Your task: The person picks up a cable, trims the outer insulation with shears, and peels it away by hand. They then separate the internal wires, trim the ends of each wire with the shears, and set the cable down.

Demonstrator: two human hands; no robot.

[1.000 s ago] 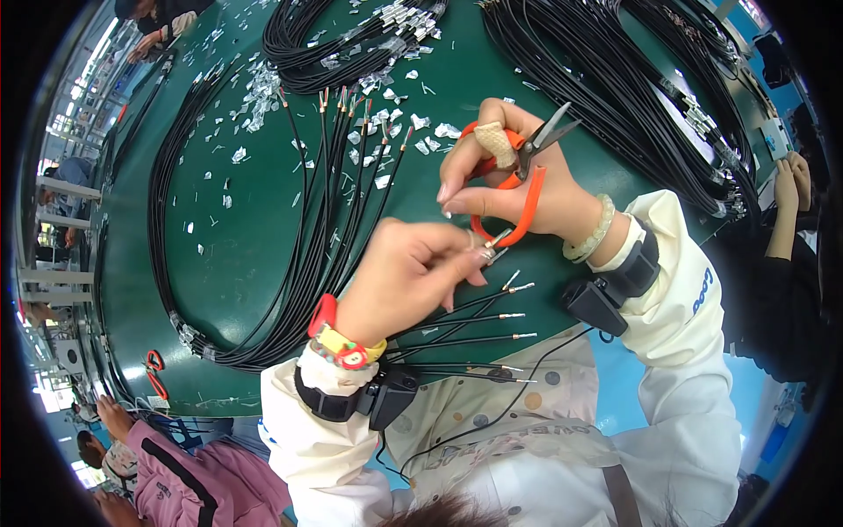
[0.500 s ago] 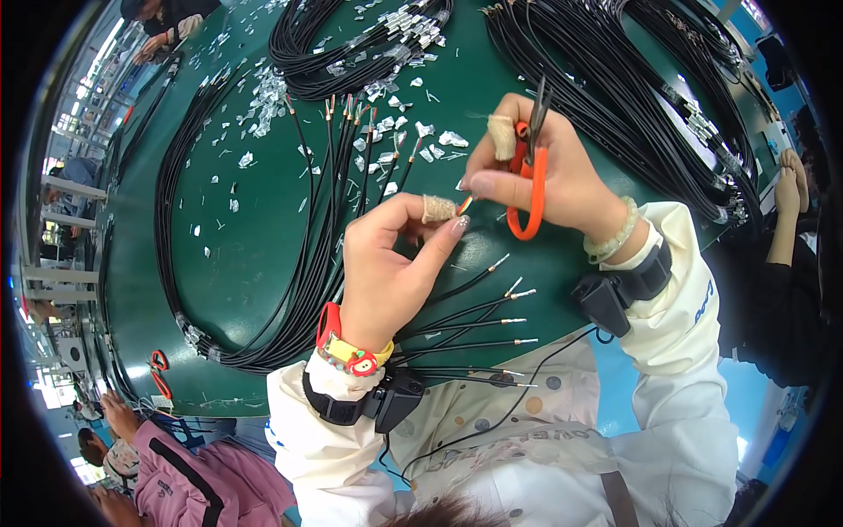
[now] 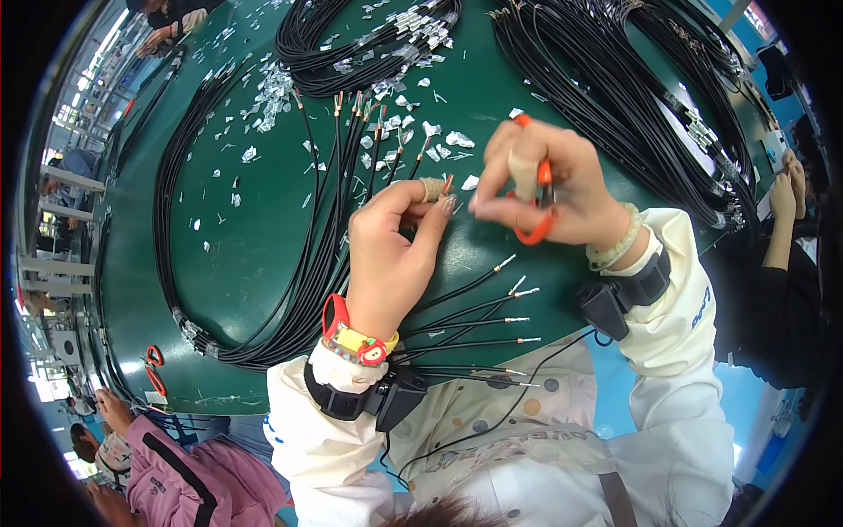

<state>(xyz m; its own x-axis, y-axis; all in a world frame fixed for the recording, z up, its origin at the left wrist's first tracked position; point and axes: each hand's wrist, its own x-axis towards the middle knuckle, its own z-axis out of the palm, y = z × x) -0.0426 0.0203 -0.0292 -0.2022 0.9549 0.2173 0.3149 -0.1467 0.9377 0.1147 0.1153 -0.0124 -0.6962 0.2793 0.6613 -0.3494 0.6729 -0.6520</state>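
My left hand (image 3: 392, 237) pinches a cable's stripped end (image 3: 449, 183) between thumb and a forefinger wrapped in tan tape; thin coloured wires poke out above the fingertips. Most of that cable is hidden behind the hand. In my right hand (image 3: 571, 189), blurred by motion, are orange-handled snips (image 3: 537, 228); their blades cannot be made out. The right thumb and forefinger are close together, a short way right of the wire end. Below my left hand, several black cables with pale bared tips (image 3: 505, 262) fan toward the right.
A bundle of black cables (image 3: 290, 325) curves across the green table (image 3: 237, 272). Further bundles lie at the back (image 3: 325, 79) and right (image 3: 606, 97). Scraps of foil (image 3: 272, 92) litter the top. Orange-handled scissors (image 3: 154, 369) rest near the left edge. Other people sit around.
My left hand has tipped the wire end upward and slightly left. My right hand has moved apart from it, turning the snips so their blades no longer point up.
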